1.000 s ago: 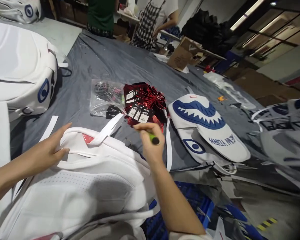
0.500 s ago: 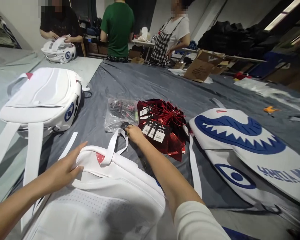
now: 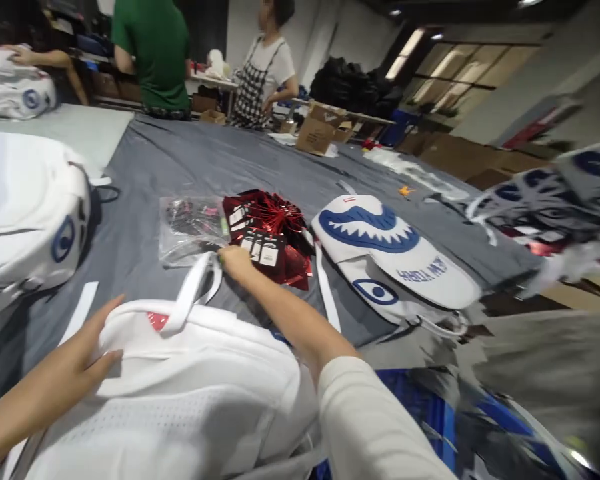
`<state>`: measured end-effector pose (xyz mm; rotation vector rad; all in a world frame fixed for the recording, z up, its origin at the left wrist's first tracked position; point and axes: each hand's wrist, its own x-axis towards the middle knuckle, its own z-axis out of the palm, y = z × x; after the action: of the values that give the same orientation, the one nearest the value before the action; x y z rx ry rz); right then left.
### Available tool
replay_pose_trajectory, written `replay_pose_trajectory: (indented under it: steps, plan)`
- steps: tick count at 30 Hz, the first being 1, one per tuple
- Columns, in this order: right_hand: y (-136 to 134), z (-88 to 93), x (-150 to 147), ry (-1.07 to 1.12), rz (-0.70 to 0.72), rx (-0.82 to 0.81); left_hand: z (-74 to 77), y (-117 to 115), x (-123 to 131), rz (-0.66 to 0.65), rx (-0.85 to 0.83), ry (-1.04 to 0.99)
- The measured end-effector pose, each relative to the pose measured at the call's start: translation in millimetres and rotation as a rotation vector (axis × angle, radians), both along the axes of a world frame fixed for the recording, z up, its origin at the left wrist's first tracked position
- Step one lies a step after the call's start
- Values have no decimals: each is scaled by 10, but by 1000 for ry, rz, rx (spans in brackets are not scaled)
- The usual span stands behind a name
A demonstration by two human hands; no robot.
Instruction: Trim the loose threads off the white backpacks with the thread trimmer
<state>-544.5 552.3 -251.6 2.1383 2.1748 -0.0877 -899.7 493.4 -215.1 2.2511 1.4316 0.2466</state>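
Observation:
A white backpack (image 3: 160, 373) stands in front of me on the table, with a white loop strap and a small red patch at its top. My left hand (image 3: 80, 363) is closed on its upper left edge, thumb on the near side and fingers behind. Beyond the loop, my right hand (image 3: 237, 262) reaches over the backpack with curled fingers. Something dark shows at its fingertips, too small to name. It is beside a clear plastic bag (image 3: 185, 227) with dark contents and a pile of red-and-black tags (image 3: 265, 233) with white labels and red strings.
To the right lies a white bag with a blue toothed mouth (image 3: 365, 227); to the left, another white backpack (image 3: 25, 207). More printed bags (image 3: 545, 200) are at far right. Several people stand behind the grey-covered table (image 3: 215, 153), near a cardboard box (image 3: 317, 127).
My view has swung to the right, so things sit further left and more bags show at right. My left hand stays on the backpack; my right hand remains near the tags and plastic bag.

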Motion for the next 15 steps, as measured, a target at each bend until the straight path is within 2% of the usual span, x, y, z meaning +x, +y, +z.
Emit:
replay_pose_trajectory:
  steps: [4, 7, 9, 12, 15]
  plan:
    - [-216, 6, -10, 87, -33, 12, 188, -33, 74, -9, -130, -34]
    - [-400, 46, -4, 192, -85, 37, 239, -18, 55, -21, -185, -23]
    - [-501, 183, 70, 256, -206, 119, 239, -14, 41, -36, -190, -41]
    - [-663, 520, 184, 366, -372, 275, 217, -5, 36, -66, -191, -66]
    - [-907, 813, 45, 549, -372, 354, 215, -4, 38, -71, -218, -52]
